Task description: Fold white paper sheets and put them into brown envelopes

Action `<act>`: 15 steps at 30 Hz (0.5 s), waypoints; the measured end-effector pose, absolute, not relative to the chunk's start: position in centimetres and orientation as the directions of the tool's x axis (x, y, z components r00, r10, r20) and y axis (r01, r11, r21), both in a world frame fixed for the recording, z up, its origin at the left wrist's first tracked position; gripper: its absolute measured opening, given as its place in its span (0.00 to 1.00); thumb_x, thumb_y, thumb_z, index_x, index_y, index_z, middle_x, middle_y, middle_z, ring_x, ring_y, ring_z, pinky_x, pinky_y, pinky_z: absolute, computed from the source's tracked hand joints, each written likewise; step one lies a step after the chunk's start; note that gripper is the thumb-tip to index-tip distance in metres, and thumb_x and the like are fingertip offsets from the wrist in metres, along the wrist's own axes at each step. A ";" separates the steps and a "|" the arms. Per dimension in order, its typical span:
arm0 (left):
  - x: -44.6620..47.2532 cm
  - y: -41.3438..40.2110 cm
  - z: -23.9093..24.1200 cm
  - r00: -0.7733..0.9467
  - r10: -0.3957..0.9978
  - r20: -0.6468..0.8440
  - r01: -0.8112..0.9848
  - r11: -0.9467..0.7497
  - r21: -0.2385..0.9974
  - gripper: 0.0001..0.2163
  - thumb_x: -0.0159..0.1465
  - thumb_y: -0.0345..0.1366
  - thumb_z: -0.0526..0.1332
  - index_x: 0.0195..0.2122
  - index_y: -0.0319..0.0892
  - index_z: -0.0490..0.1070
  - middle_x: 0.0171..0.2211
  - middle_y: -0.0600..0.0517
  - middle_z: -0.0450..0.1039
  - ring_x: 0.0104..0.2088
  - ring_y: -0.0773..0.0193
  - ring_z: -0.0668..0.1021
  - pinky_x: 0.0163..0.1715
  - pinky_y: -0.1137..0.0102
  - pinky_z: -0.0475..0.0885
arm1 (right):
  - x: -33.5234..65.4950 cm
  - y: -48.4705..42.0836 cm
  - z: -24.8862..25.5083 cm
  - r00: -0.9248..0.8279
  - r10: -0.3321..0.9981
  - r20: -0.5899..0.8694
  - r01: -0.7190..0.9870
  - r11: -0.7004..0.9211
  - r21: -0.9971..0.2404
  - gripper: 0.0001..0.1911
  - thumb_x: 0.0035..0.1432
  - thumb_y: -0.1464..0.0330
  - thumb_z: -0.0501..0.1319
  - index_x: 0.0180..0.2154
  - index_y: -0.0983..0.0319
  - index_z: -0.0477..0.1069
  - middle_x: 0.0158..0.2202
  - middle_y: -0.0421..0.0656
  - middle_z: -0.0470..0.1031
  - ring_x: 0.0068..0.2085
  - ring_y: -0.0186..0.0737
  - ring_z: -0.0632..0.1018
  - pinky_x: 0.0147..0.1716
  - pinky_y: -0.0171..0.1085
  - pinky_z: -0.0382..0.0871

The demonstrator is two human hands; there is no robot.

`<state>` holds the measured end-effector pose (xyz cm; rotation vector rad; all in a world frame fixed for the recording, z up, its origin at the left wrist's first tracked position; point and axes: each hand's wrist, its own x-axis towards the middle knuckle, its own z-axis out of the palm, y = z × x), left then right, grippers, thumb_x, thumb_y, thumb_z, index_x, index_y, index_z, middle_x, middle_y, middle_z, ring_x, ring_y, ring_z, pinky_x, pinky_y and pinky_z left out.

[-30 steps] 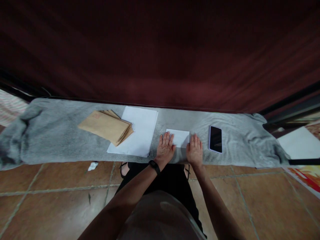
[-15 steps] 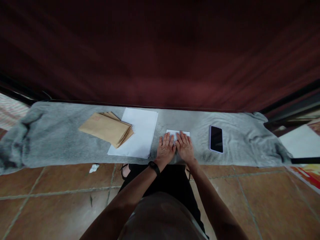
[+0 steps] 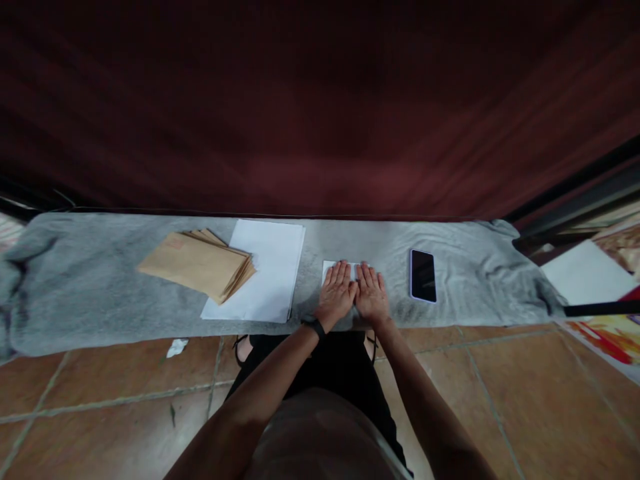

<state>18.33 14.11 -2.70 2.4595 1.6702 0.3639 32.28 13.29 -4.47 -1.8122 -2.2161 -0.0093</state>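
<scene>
Two bare hands: the left hand (image 3: 336, 291) and the right hand (image 3: 371, 295) lie side by side on the small white paper (image 3: 353, 269), palms down, with fingers pointing toward 12 o'clock.
State of hands: both are open and flat, the fingers straight and held close together; the thumbs are near each other, and I cannot tell whether they touch.
Small white paper: it lies on the grey cloth (image 3: 360, 240), in front of the person; its far edge and its corner at 10 o'clock are visible, while the hands cover most of the remaining part.
Wristband: a black wristband (image 3: 314, 326) sits around the left wrist.
Phone: at 3 o'clock from the paper, apart from the right hand, a phone (image 3: 423, 275) with dark screen and pale purple edge lies on the cloth.
Larger sheets: at 9 o'clock, a stack of white sheets (image 3: 273, 267) lies near the left hand.
Envelopes: farther at 9 o'clock, several brown envelopes (image 3: 197, 265) are spread like a fan, partly over these sheets and partly over the cloth.
Far side: at 12 o'clock, a dark red fabric (image 3: 320, 153) fills the view.
Floor: at 8 o'clock, a white scrap (image 3: 177, 347) lies on brown tiles (image 3: 115, 440).
</scene>
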 end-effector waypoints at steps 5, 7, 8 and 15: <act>17.5 14.9 -3.3 0.339 0.933 0.118 0.905 -0.358 0.229 0.29 0.74 0.42 0.44 0.71 0.29 0.47 0.72 0.40 0.46 0.73 0.54 0.48 0.71 0.54 0.46 | 32.3 13.4 -4.8 -0.175 0.959 0.223 0.962 0.215 -0.170 0.29 0.72 0.63 0.45 0.70 0.66 0.53 0.70 0.52 0.56 0.70 0.51 0.57 0.68 0.53 0.46; 16.9 15.0 -3.3 0.305 0.948 0.097 0.921 -0.319 0.224 0.29 0.73 0.42 0.44 0.71 0.30 0.47 0.73 0.40 0.46 0.73 0.54 0.49 0.71 0.55 0.46 | 32.3 13.5 -4.9 -0.162 0.958 0.235 0.962 0.207 -0.180 0.29 0.72 0.61 0.46 0.69 0.66 0.54 0.70 0.52 0.57 0.70 0.52 0.58 0.68 0.54 0.46; 16.6 14.9 -3.3 0.289 0.953 0.088 0.927 -0.302 0.222 0.29 0.73 0.42 0.44 0.71 0.30 0.47 0.73 0.40 0.45 0.73 0.54 0.49 0.71 0.55 0.47 | 32.3 13.5 -5.0 -0.154 0.958 0.241 0.962 0.201 -0.185 0.30 0.72 0.60 0.45 0.69 0.66 0.54 0.70 0.52 0.57 0.69 0.52 0.58 0.68 0.54 0.46; 15.3 14.4 -3.1 0.215 0.971 0.108 0.949 -0.233 0.210 0.29 0.73 0.41 0.44 0.71 0.30 0.47 0.72 0.40 0.46 0.73 0.54 0.48 0.71 0.55 0.48 | 32.6 13.3 -5.0 -0.101 0.958 0.269 0.964 0.161 -0.212 0.30 0.73 0.60 0.44 0.70 0.66 0.52 0.69 0.53 0.58 0.69 0.51 0.60 0.67 0.54 0.47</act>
